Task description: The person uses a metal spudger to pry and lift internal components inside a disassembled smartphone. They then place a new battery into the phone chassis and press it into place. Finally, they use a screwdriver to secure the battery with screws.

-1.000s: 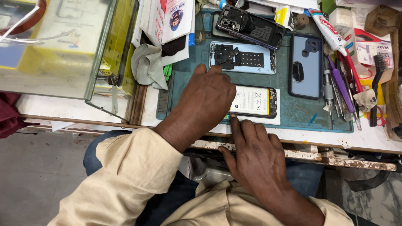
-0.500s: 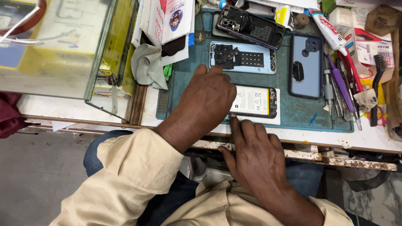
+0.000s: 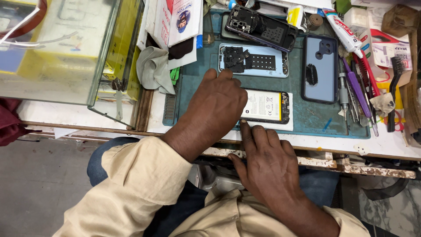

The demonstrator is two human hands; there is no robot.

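Glass case (image 3: 66, 52) at far left, grey cloth (image 3: 153, 70) beside it. Teal mat (image 3: 307, 118) at centre. Left hand (image 3: 217, 105) lies palm-down over left end of phone (image 3: 265, 106), pressing, fingers not curled round it. Right hand (image 3: 267, 160) at 6 o'clock of phone, fingertip touching near edge, grasping nothing. Open frame (image 3: 254, 60) at 12 o'clock. Blue cover (image 3: 319, 68) at 2 o'clock. Tools (image 3: 357, 92) at far right.
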